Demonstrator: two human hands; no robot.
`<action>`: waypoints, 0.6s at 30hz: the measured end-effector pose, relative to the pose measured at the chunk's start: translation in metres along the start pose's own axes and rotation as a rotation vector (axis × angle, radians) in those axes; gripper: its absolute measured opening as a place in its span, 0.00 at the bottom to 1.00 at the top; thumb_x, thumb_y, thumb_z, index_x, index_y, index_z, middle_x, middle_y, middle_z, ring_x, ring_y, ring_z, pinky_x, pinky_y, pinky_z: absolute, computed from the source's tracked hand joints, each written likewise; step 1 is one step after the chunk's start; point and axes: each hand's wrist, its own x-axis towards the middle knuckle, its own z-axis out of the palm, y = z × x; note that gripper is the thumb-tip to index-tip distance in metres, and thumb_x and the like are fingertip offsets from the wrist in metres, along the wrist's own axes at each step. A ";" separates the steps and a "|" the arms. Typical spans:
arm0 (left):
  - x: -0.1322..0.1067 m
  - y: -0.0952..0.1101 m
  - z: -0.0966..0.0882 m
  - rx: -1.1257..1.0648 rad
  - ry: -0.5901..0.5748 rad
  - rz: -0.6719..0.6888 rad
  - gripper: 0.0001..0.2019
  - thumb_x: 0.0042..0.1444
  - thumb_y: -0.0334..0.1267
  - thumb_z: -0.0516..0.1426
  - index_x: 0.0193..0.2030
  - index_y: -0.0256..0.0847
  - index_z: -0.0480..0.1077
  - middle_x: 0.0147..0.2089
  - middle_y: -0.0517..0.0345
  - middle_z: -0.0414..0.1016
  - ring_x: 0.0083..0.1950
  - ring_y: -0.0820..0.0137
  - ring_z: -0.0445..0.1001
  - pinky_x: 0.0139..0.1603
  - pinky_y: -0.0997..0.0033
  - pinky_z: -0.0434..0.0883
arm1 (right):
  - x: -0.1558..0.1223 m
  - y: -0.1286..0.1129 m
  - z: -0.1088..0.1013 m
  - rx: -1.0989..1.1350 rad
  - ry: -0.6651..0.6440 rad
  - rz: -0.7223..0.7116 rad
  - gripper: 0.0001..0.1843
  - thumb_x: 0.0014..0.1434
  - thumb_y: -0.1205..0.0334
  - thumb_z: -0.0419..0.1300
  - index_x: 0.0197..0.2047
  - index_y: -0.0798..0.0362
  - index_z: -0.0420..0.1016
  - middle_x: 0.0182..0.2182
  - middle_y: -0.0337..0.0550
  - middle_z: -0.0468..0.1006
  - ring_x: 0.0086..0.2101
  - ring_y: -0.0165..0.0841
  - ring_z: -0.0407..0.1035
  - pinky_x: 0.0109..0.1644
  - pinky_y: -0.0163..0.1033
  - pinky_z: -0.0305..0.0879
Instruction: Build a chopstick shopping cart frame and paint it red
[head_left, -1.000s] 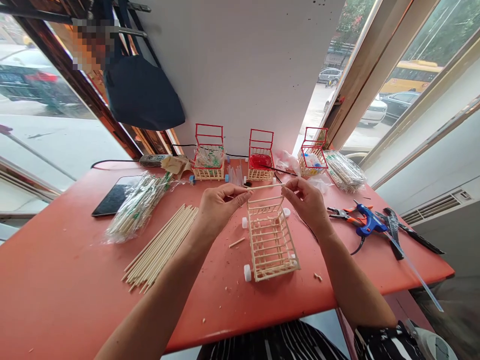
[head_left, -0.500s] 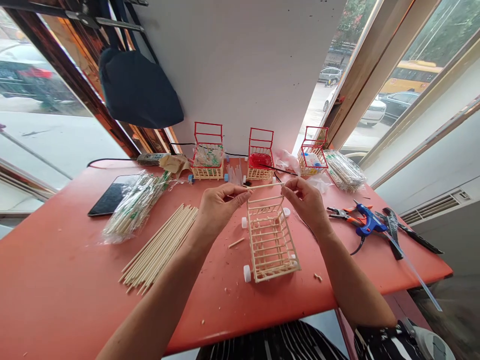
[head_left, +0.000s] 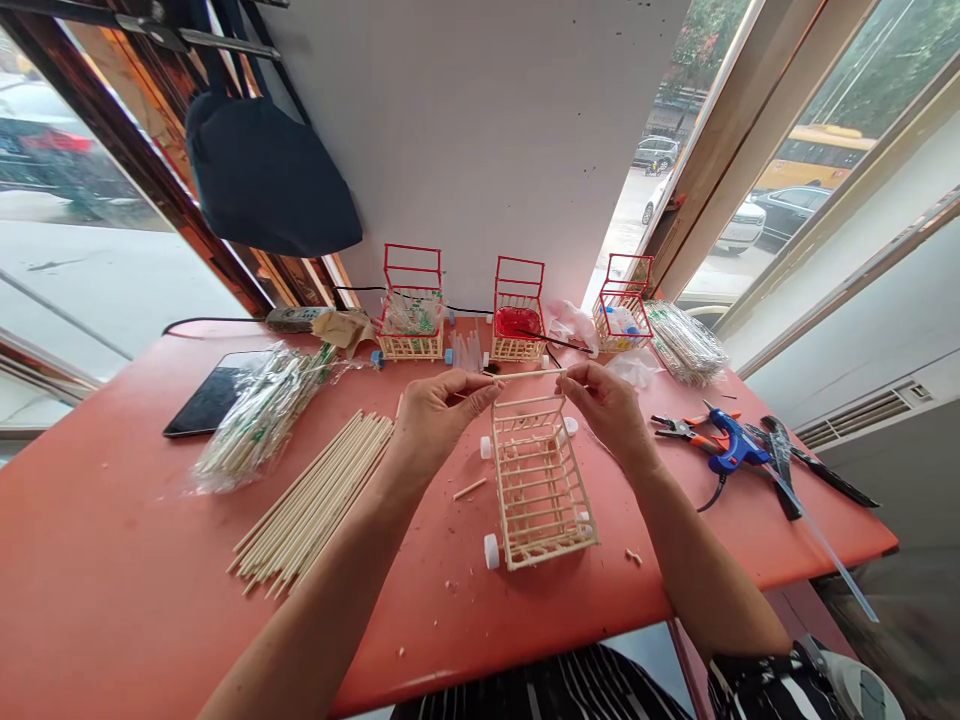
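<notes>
A short wooden stick [head_left: 529, 375] is held level by its two ends above the far end of a small stick-built cart [head_left: 540, 485]. My left hand [head_left: 448, 412] pinches its left end, and my right hand [head_left: 604, 402] pinches the right end. The cart stands on the table with white bottle-cap wheels [head_left: 491, 551]; its top is open and its sides are rows of glued sticks. Fingertips hide the very ends of the stick. Left of the cart lies a cut piece of stick [head_left: 469, 489].
Loose sticks [head_left: 315, 500] and bagged sticks [head_left: 259, 420] lie left, beside a black tablet [head_left: 210, 395]. Three red-trimmed carts [head_left: 518, 320] line the wall. A blue glue gun [head_left: 739, 448] and pliers [head_left: 679, 429] are at right. A dark bag [head_left: 270, 180] hangs above.
The view has shifted slightly. Both hands keep their pinch on the stick, which stays over the cart's far end almost unmoved.
</notes>
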 end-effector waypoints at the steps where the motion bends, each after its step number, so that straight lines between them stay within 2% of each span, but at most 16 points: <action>1: 0.000 0.000 0.000 -0.010 -0.001 -0.004 0.10 0.54 0.49 0.69 0.37 0.48 0.86 0.37 0.58 0.86 0.41 0.64 0.80 0.44 0.68 0.73 | 0.000 -0.001 0.000 -0.001 -0.002 -0.004 0.16 0.65 0.46 0.63 0.36 0.50 0.77 0.32 0.42 0.81 0.34 0.34 0.73 0.39 0.39 0.67; 8: -0.001 -0.001 -0.001 -0.045 0.000 0.006 0.10 0.53 0.47 0.69 0.37 0.45 0.86 0.37 0.57 0.85 0.40 0.65 0.79 0.44 0.68 0.72 | -0.002 -0.003 0.002 -0.006 -0.001 -0.015 0.14 0.66 0.48 0.62 0.37 0.51 0.75 0.33 0.42 0.81 0.34 0.33 0.72 0.39 0.38 0.66; 13: -0.002 -0.002 -0.001 -0.030 0.018 -0.013 0.13 0.52 0.50 0.70 0.37 0.44 0.86 0.35 0.57 0.85 0.38 0.66 0.77 0.41 0.68 0.71 | -0.002 0.000 0.003 0.034 0.017 -0.063 0.13 0.66 0.50 0.62 0.37 0.51 0.76 0.33 0.41 0.80 0.34 0.33 0.72 0.40 0.38 0.67; 18: -0.001 -0.004 -0.001 -0.037 0.022 0.004 0.10 0.52 0.48 0.70 0.36 0.46 0.86 0.35 0.59 0.84 0.37 0.67 0.76 0.40 0.69 0.70 | -0.003 0.002 0.002 0.022 0.002 -0.049 0.15 0.67 0.47 0.62 0.37 0.50 0.75 0.34 0.43 0.80 0.35 0.34 0.73 0.40 0.40 0.67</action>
